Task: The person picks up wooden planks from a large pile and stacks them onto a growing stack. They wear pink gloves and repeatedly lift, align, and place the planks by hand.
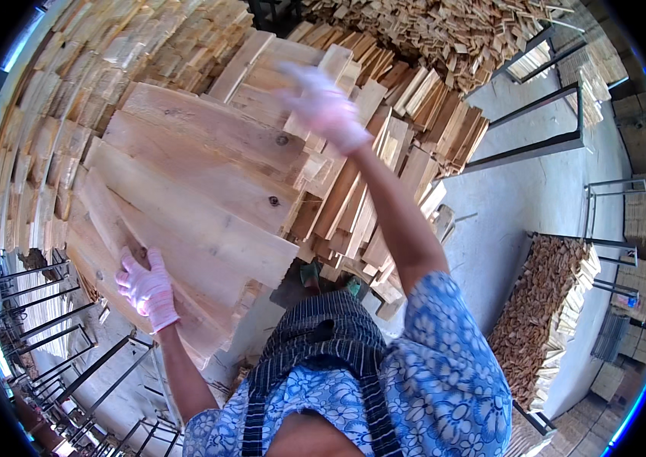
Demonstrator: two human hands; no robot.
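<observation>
My left hand [146, 291], in a pink and white knit glove, rests with its fingers apart on a narrow board [113, 217]. That board lies slanted over a layer of wide, pale planks [201, 209], some with dark knots. My right hand [327, 110], in a matching glove, is stretched far forward over the planks' right side. Motion blurs it, but its fingers look spread and I see nothing in them. Beneath it are shorter boards [262, 103] and the edge of a stack of loose wooden slats [361, 194].
Stacked slats [41, 145] rise along the left and far side. Behind lies a big heap of wood pieces [445, 38]. At the right stand a black metal frame [529, 152] and another wood stack [544, 312] on the grey floor. Metal racks [56, 320] stand at lower left.
</observation>
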